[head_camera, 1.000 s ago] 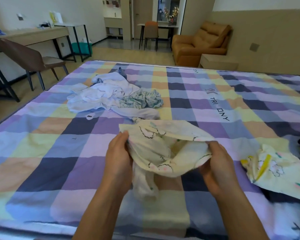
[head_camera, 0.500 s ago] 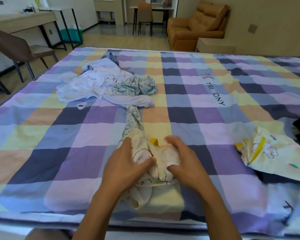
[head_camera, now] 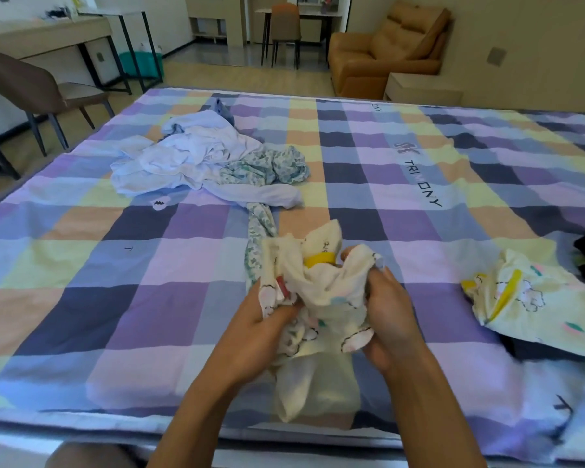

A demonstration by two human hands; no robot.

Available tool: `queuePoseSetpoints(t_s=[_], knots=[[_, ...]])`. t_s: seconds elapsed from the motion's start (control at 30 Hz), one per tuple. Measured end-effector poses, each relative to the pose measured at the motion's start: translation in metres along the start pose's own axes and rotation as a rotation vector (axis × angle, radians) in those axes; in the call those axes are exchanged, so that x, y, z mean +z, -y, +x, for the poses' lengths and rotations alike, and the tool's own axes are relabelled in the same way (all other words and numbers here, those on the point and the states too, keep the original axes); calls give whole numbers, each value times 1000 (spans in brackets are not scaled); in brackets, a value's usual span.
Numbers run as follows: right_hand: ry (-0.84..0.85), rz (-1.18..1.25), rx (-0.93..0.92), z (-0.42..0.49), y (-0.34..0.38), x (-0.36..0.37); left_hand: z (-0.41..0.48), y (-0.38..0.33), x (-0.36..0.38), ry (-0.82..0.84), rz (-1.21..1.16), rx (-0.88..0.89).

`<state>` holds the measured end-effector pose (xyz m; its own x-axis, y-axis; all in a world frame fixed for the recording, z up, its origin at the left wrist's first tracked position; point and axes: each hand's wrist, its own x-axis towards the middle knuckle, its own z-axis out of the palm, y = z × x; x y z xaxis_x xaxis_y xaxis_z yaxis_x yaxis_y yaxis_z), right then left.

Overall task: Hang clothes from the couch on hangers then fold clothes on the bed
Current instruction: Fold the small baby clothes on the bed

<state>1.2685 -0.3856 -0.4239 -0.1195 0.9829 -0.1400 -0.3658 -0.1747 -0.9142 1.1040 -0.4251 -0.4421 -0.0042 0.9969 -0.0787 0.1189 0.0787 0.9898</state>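
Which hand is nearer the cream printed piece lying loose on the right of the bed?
Right. The right hand grips the bunched cream garment left of the loose piece, apart from it; the left hand grips it farther left.

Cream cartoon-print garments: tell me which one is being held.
The bunched garment, gripped by the left hand and right hand; the other garment lies untouched farther right.

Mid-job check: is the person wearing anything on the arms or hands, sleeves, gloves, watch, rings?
Nothing worn shows. The left hand and right hand are bare: no gloves, no visible ring or watch. The left forearm and right forearm are uncovered to the frame's bottom edge; no sleeve shows.
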Motion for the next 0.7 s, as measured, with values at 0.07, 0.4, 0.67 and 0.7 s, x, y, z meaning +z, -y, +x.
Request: queuePoseSetpoints(t_s=[0.07, 0.4, 0.67, 0.7], knots=[[-40, 38, 9, 1, 3, -4, 1, -7, 7, 38, -292, -90], [-376, -662, -269, 15, 4, -29, 9, -21, -15, 267, -1092, -146], [-188, -252, 84, -2, 12, -36, 9, -30, -3, 33, -802, -40], [-182, -215, 66, -7, 16, -35, 9, -30, -2, 17, -792, -3]])
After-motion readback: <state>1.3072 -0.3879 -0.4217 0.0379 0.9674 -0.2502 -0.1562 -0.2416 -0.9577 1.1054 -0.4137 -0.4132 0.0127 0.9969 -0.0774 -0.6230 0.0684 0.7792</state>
